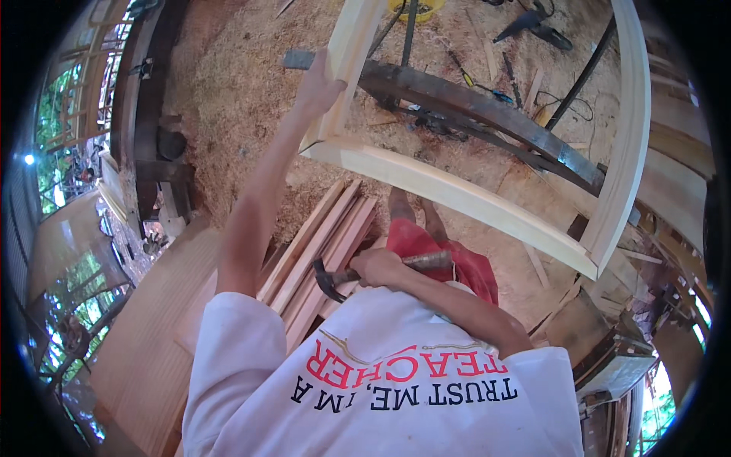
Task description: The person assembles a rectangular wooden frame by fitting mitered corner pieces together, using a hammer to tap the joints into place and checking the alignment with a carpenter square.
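A pale wooden frame [457, 190] with mitred corners stands in front of me, resting across a dark bench beam. My left hand [318, 87], with the arm stretched out, is closed around the frame's left side piece, above its near left corner. Held close to my waist, my right hand [378, 266] grips a claw hammer [327, 282] around its handle. The hammer's claw head points left, and the rest of the handle sticks out to the right of my fist. Space separates the hammer from the frame.
The dark beam [487, 122] runs across beneath the frame. Several wooden strips [316, 251] lie at my left, beside a broad board [145, 343]. A screwdriver [461, 68], a dark power tool [533, 30] and a yellow container [417, 9] are on the shaving-covered ground beyond.
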A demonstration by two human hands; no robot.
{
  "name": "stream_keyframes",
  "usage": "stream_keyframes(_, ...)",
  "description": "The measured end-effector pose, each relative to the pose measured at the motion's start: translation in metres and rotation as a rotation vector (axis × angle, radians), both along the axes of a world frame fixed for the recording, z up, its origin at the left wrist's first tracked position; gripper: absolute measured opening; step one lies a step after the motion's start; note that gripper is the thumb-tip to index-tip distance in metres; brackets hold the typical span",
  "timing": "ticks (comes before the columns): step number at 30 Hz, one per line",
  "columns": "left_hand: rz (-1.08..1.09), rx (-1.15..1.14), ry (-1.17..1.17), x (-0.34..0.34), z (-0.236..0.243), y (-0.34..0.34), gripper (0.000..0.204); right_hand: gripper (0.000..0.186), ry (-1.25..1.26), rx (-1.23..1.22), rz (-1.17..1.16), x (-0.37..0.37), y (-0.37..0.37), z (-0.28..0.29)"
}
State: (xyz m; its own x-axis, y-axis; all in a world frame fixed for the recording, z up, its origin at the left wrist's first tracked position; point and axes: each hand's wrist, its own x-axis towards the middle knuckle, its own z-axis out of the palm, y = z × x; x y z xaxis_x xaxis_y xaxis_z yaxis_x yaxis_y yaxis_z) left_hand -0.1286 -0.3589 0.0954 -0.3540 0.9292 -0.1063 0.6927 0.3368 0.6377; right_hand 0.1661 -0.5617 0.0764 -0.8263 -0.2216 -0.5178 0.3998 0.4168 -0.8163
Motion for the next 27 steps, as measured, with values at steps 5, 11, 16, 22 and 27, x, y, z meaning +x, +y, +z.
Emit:
stream_keyframes(5, -0.001, 0.014, -0.095, -0.002, -0.001, -0.007, 0.082, 0.032, -0.219, -0.094, -0.407, -0.005, 0.087, 0.021)
stream_keyframes(11, 0.004, -0.097, -0.001, -0.009, -0.012, 0.001, 0.089, 0.027, 0.049, -0.267, -0.572, 0.032, 0.106, 0.085)
stream_keyframes(16, -0.025, -0.006, -0.530, -0.035, -0.011, -0.025, 0.063, 0.018, 0.123, -0.321, -0.906, 0.071, 0.148, 0.176)
stream_keyframes(22, 0.374, -0.192, -1.036, -0.018, -0.047, -0.092, 0.059, 0.020, -0.318, -0.507, -1.670, 0.048, 0.204, 0.189)
stream_keyframes(27, 0.179, -0.212, -1.064, -0.020, -0.080, -0.095, 0.052, 0.015, -0.207, -0.885, -2.191, -0.021, 0.205, 0.093)
